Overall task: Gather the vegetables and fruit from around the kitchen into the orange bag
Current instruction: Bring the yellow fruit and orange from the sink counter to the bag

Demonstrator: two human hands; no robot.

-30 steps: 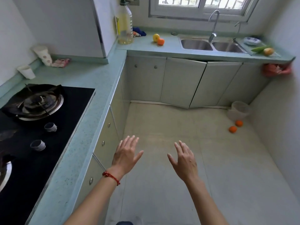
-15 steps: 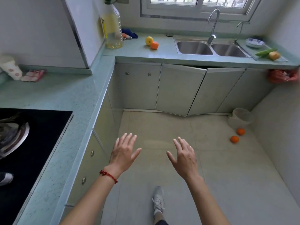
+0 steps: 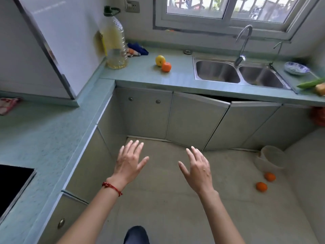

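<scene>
My left hand (image 3: 129, 162) and my right hand (image 3: 197, 169) hover over the floor, fingers spread, holding nothing. A yellow fruit (image 3: 160, 60) and an orange fruit (image 3: 166, 67) lie side by side on the far counter. Two oranges (image 3: 261, 187) (image 3: 270, 177) rest on the floor at the right. A green vegetable (image 3: 310, 84) and a yellowish fruit (image 3: 321, 89) lie on the counter's right end, cut by the frame edge. The orange bag (image 3: 318, 116) hangs below that end of the counter.
A big oil bottle (image 3: 115, 44) stands in the counter corner, a blue cloth (image 3: 138, 48) beside it. The double sink (image 3: 237, 73) has a blue-and-white bowl (image 3: 296, 68) to its right. A pale bucket (image 3: 270, 158) sits on the floor. One cabinet door (image 3: 197, 124) hangs ajar. The hob (image 3: 12, 184) is at left.
I have moved forward toward the sink counter, so the fruit and cabinets look closer and the hob has slid out at left. Both hands stay spread and empty.
</scene>
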